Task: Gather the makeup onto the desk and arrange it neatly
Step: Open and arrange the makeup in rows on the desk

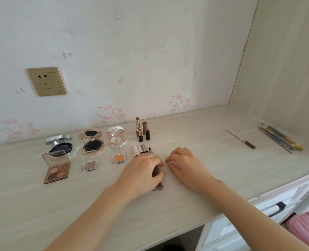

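Note:
On the pale desk [186, 138] my left hand [141, 173] lies over a row of slim brown makeup tubes [158, 186], its fingers curled on one of them. My right hand [184, 165] rests just to their right, fingers bent and touching the desk, holding nothing. Behind the hands lie a white-pink tube [136, 150] and a dark pen [151, 150]. Two uncapped lipsticks [137, 126] and their caps [147, 135] stand upright further back. Three open round compacts [91, 142] and an open brown eyeshadow palette [56, 167] sit at left, with two small square eyeshadows [119, 159] in front.
A white eyebrow pencil [240, 138] and a bundle of makeup brushes [278, 137] lie at the far right of the desk. A wall socket [46, 81] is on the wall at left. White drawers [269, 209] and a pink cushion [307, 229] are below right.

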